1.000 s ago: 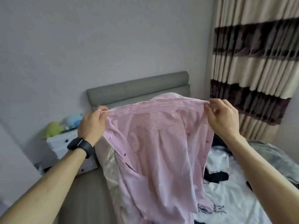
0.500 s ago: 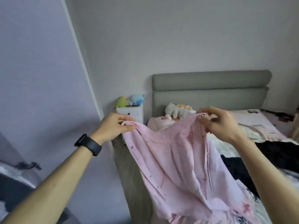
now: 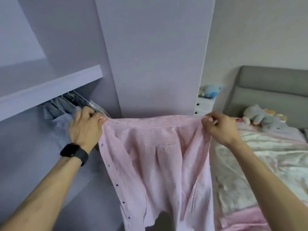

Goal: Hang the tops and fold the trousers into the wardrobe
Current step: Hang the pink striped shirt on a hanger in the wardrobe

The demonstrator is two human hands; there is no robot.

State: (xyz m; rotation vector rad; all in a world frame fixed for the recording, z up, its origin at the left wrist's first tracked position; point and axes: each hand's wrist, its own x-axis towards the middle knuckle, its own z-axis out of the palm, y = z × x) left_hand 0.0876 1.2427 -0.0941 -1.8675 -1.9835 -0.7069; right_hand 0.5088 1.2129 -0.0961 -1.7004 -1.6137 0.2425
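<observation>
One shirt [image 3: 155, 155]; two hands [image 3: 85, 129] [image 3: 220, 129]; perhaps hangers [image 3: 71, 100]

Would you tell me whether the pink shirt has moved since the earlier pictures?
Yes. The pink shirt, earlier in front of the grey headboard, now hangs left of it, before the wardrobe panel, near the hanging clothes.

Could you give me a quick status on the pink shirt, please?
Left hand and right hand both pinching pink striped shirt at its top edge, spread open. No hanger visible in it. Hung clothes close behind left hand, under wardrobe shelf.
</observation>
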